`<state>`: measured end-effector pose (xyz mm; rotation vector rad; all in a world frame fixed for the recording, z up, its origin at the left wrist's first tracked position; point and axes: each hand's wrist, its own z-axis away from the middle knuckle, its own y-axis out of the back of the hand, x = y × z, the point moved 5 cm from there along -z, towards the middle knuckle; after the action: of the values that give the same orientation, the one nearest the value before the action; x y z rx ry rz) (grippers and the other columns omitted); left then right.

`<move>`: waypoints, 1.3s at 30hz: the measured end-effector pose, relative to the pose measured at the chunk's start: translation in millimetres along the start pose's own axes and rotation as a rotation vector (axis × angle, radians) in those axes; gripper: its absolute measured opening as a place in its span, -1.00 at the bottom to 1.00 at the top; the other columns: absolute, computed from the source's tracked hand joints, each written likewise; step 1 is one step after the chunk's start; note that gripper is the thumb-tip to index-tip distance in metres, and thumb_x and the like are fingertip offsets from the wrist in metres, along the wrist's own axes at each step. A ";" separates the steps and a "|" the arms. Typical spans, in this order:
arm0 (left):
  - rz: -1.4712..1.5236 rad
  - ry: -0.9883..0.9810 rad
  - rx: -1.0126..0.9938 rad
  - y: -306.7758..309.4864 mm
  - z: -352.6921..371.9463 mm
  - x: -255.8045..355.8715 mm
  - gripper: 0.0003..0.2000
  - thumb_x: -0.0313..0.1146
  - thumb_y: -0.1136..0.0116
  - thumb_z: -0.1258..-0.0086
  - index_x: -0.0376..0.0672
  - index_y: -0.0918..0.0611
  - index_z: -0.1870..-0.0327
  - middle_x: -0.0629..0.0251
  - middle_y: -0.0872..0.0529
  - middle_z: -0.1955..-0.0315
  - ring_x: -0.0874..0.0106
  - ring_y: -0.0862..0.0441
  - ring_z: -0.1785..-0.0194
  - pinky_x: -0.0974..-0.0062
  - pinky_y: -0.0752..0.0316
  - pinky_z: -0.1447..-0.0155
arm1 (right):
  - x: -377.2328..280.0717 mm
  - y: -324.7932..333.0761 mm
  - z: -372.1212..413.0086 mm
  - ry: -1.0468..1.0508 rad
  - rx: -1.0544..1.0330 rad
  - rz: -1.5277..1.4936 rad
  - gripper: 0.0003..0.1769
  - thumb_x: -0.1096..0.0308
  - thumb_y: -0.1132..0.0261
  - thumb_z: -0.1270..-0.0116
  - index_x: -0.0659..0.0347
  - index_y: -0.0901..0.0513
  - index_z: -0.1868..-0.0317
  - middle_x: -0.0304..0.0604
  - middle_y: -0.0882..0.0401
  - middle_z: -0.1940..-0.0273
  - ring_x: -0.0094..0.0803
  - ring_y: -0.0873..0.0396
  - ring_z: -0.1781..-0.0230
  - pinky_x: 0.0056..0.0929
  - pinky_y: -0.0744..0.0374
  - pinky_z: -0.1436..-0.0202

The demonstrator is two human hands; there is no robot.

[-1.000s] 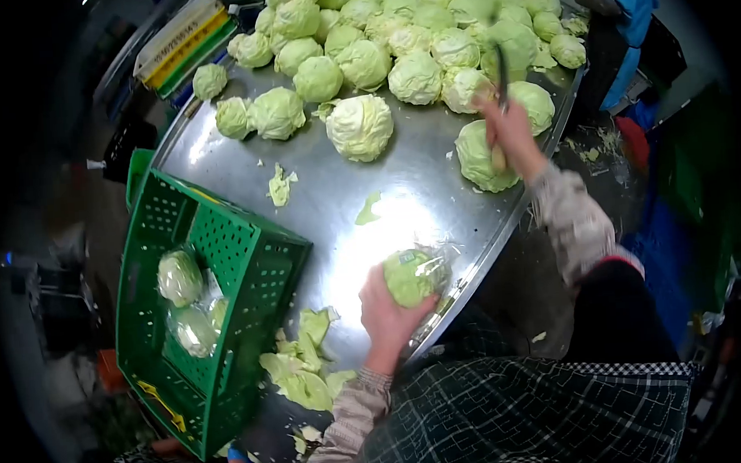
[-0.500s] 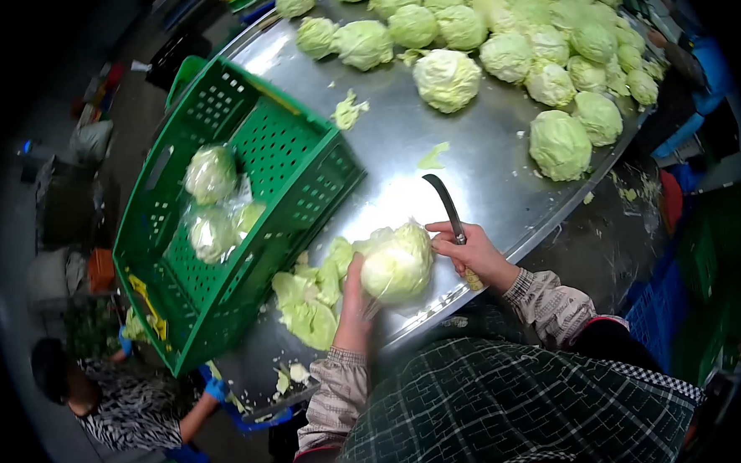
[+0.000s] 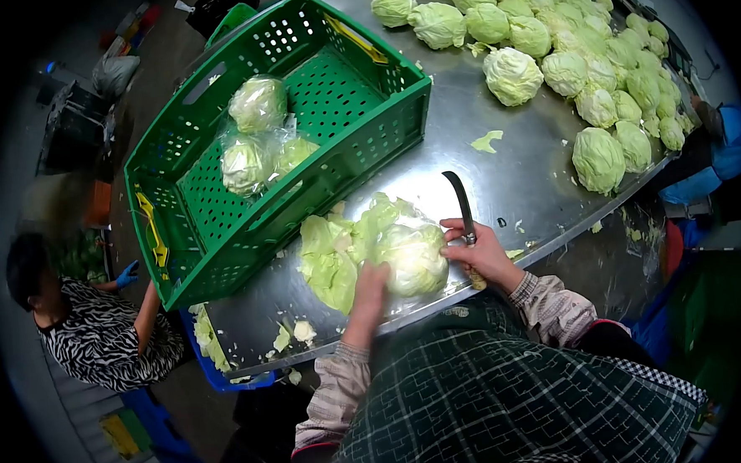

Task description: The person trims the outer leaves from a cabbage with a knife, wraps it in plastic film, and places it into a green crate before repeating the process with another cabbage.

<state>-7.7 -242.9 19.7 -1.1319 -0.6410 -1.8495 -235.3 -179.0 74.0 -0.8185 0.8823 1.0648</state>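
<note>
A pale cabbage (image 3: 416,261) in a clear plastic bag rests near the table's front edge, between my two hands. My left hand (image 3: 369,297) grips its left side, the fingers partly hidden behind the cabbage and film. My right hand (image 3: 484,255) is closed around the handle of a knife with a dark curved blade (image 3: 459,195), which points away from me. The thumb and forefinger of that hand also touch the cabbage's right side. Loose outer leaves (image 3: 326,263) lie just left of the cabbage.
A green crate (image 3: 301,189) stands on the metal table (image 3: 459,156) at left, with several bagged cabbages (image 3: 257,105) inside. Many bare cabbages (image 3: 597,161) are piled at back right. A co-worker (image 3: 99,329) is at lower left; another person (image 3: 710,155) is at far right.
My view has shifted, so crate and pile appear further right. My left hand has moved lower along the bagged cabbage, which has turned slightly. The knife stays in my right hand.
</note>
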 end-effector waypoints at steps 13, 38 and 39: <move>-0.629 -0.319 0.516 90.1 75.3 68.0 -0.11 -0.10 -0.52 0.05 -0.23 -0.34 -0.34 -0.07 -0.44 -0.24 0.12 -0.43 -0.28 0.29 -0.38 -0.31 | 9.0 -50.8 -22.8 0.168 0.028 0.237 -0.27 0.44 -0.46 -0.14 0.21 -0.41 -0.34 -0.14 -0.57 -0.05 -0.72 -0.44 0.37 -0.71 -0.46 0.30; -0.252 -0.462 0.380 55.7 34.5 80.8 -0.45 -0.25 -0.34 -0.21 -0.13 -0.46 -0.24 0.04 -0.50 -0.15 0.23 -0.48 -0.20 0.37 -0.38 -0.25 | -24.8 -88.9 -48.6 0.040 -0.200 0.273 -0.68 0.25 -0.39 -0.23 0.36 -0.67 0.15 -0.21 -0.61 0.49 -0.53 -0.51 0.57 -0.50 -0.51 0.46; -0.283 -0.582 0.427 56.0 24.5 94.2 -0.54 -0.27 -0.28 -0.28 -0.14 -0.50 -0.19 0.06 -0.55 -0.09 0.26 -0.53 -0.15 0.39 -0.42 -0.20 | -26.9 -93.9 -45.1 0.059 -0.198 0.241 -0.73 0.28 -0.37 -0.27 0.34 -0.68 0.16 -0.29 -0.58 0.55 -0.63 -0.44 0.65 -0.59 -0.41 0.56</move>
<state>30.3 -289.9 114.3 -1.3319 -1.5154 -1.4810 -161.1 -254.9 91.7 -0.9279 0.9525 1.3612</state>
